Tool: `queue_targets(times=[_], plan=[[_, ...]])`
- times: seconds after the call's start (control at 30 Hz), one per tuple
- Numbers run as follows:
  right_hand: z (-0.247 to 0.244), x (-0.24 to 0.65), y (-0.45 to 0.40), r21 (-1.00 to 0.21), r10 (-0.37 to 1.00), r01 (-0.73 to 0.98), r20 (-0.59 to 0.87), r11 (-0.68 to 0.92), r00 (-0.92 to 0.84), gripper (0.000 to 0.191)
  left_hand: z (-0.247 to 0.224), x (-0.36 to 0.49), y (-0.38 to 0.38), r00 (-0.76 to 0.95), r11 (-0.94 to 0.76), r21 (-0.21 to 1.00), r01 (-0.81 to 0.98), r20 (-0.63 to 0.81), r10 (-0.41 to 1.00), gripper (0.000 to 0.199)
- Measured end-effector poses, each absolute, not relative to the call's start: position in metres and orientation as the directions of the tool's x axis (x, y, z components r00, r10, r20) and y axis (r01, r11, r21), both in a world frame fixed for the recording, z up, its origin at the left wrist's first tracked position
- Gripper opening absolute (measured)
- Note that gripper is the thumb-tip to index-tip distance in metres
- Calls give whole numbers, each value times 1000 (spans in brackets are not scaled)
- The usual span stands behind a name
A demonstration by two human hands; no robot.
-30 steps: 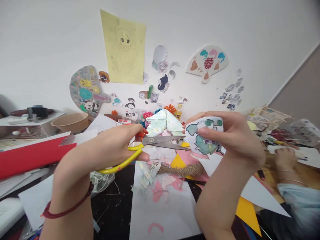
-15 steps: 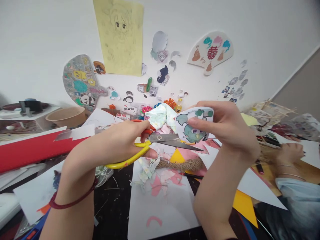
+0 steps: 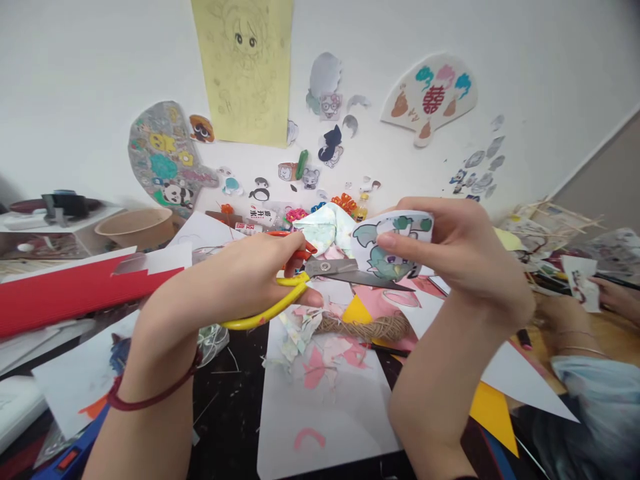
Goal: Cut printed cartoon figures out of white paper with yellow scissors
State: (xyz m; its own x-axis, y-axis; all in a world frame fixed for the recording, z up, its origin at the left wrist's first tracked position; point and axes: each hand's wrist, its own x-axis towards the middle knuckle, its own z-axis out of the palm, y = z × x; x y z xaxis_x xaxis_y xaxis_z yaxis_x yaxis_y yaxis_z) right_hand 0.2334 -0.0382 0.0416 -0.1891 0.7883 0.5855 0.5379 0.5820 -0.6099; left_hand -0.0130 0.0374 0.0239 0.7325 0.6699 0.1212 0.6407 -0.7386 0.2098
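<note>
The paper cutout [image 3: 387,267], printed with a green-haired cartoon figure, was held up in the air above the worktop [image 3: 225,417], beside the blades of the scissors [image 3: 325,267]. It looked very light and thin, probably stiff enough to keep flat over a short span, yet apt to bend, crease or tear if it was gripped hard or pulled. The right hand [image 3: 465,260] pinched it by the right side, thumb across the printed front and fingers mostly hidden behind; that side seemed the sensible place to take hold, since it kept the fingertips away from the steel. The left hand [image 3: 250,273] was curled around the scissors' yellow and orange handles, which looked firm and easy to grip, while the metal was likely the heavier part. The blades stood apart, one running out of sight behind the paper and the other passing below it; whether either edge touched it could not be told. Beneath lay a bundle of twine [image 3: 373,328], pink scraps [image 3: 315,370] and a white sheet [image 3: 330,437]. Farther right, a co-worker's hand [image 3: 620,301] held a small white piece [image 3: 583,283].
</note>
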Motion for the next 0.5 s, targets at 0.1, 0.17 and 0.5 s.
queue_targets(times=[0.1, 0.17, 0.5], plan=[[42, 233, -38, -596, 779, 549, 601, 586, -178, 24, 24, -12, 37, 720, -734, 185, 654, 148, 678, 39], [42, 232, -38, -584, 771, 556, 612, 591, -175, 25, 24, -12, 38, 721, -740, 175, 650, 166, 672, 41], [40, 234, -39, -544, 740, 585, 655, 601, -152, 21, 25, -8, 37, 727, -760, 125, 638, 228, 648, 36]])
